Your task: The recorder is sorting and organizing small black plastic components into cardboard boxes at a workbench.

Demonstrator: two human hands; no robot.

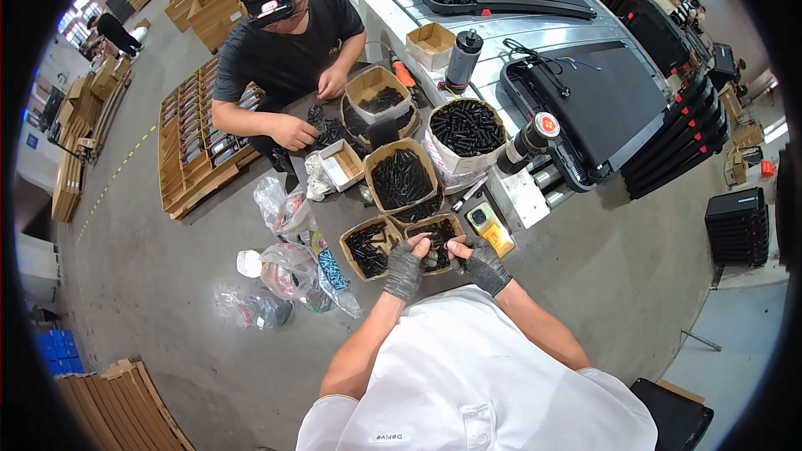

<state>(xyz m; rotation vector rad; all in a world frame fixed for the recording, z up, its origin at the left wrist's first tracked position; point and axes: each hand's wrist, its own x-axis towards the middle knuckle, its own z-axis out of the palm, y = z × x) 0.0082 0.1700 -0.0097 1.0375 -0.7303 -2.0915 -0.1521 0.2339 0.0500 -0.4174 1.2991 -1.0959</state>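
Both L hand (406, 271) & R hand (484, 264) curled over screw ctn (457, 223); grip gap/hold: can't tell.

Gloves (404, 274): matt knit cloth, rough as I see it
Screws (368, 249): faintly glossy; I can't tell metal from plastic
Boxes (391, 236), table's (341, 210) near edge: matt cardboard
Bags (288, 271), beside its left edge: glossy, crinkled plastic
Conveyor (535, 32): smooth, shiny metal
Shirt (501, 367): matt cloth
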